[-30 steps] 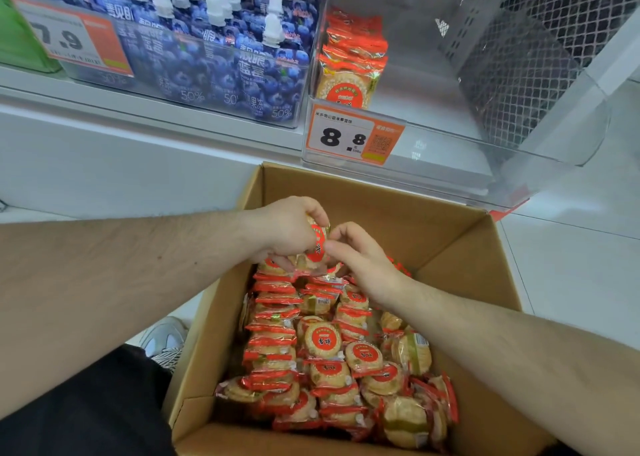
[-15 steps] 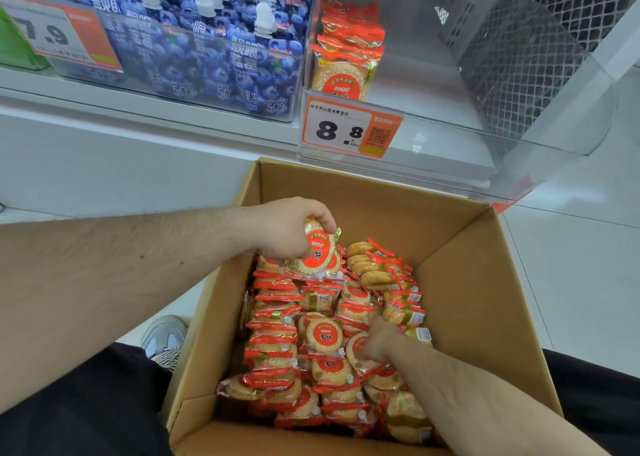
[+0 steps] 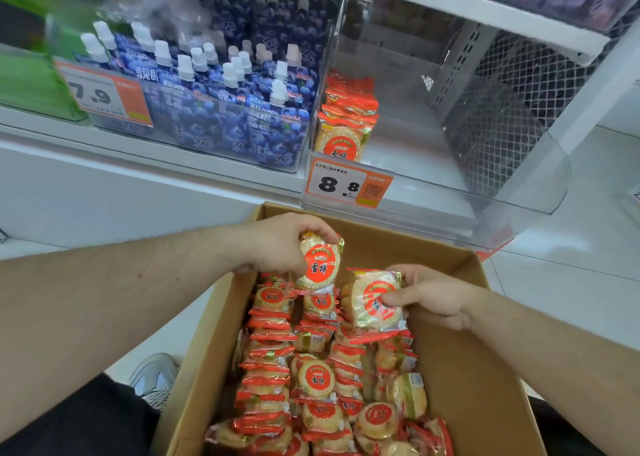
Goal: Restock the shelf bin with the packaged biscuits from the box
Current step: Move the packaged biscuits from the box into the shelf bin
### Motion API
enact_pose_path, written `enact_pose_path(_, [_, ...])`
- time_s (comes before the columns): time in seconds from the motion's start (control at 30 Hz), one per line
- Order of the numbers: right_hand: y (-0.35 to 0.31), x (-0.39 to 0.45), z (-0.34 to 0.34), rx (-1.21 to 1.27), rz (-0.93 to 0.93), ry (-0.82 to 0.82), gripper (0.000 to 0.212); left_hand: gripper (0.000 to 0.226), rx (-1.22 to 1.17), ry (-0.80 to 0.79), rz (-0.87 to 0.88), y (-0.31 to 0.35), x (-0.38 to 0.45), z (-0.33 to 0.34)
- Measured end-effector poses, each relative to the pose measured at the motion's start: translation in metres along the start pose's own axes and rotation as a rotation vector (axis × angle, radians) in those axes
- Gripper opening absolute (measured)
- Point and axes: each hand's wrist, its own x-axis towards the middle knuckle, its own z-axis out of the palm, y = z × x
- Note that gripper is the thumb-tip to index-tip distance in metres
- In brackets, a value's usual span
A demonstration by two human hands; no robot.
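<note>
An open cardboard box (image 3: 460, 369) on the floor holds several round biscuit packs (image 3: 313, 379) with red labels. My left hand (image 3: 277, 244) grips one biscuit pack (image 3: 320, 263) above the box's far end. My right hand (image 3: 427, 294) grips a second biscuit pack (image 3: 375, 301) just to the right and a little lower. The clear shelf bin (image 3: 512, 192) stands right behind the box, with a short row of the same packs (image 3: 346, 116) along its left wall and bare floor in the rest of it.
A price tag reading 8.8 (image 3: 349, 185) hangs on the bin's front. To the left, a bin of blue drink pouches (image 3: 221, 109) with white caps. A mesh panel (image 3: 519, 92) closes the shelf's right side. A grey shoe (image 3: 154, 376) stands left of the box.
My right hand has come up from low in the box holding a biscuit pack. My left hand has lifted its pack slightly. The view has tilted up toward the shelf.
</note>
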Motion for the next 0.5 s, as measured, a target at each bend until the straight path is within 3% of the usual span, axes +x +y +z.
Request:
enact_pose_path(0.07, [-0.02,-0.012,0.009,0.121,-0.094,-0.045,0.054,0.072,-0.049,-0.014,0.022,0.005,-0.002,-0.001])
enact_pose_path(0.17, [-0.044,-0.025,0.027,0.216,-0.196,-0.023,0.052,0.084,-0.074,-0.024,0.061,0.011,-0.005,-0.002])
enact_pose_path(0.37, [-0.06,-0.023,0.048,0.177,-0.301,0.17,0.066,0.101,-0.298,-0.02,0.093,0.019,-0.011,-0.005])
enact_pose_path(0.5, [-0.069,-0.024,0.055,0.151,-0.363,0.226,0.057,0.101,-0.425,-0.013,0.125,0.031,-0.016,-0.007])
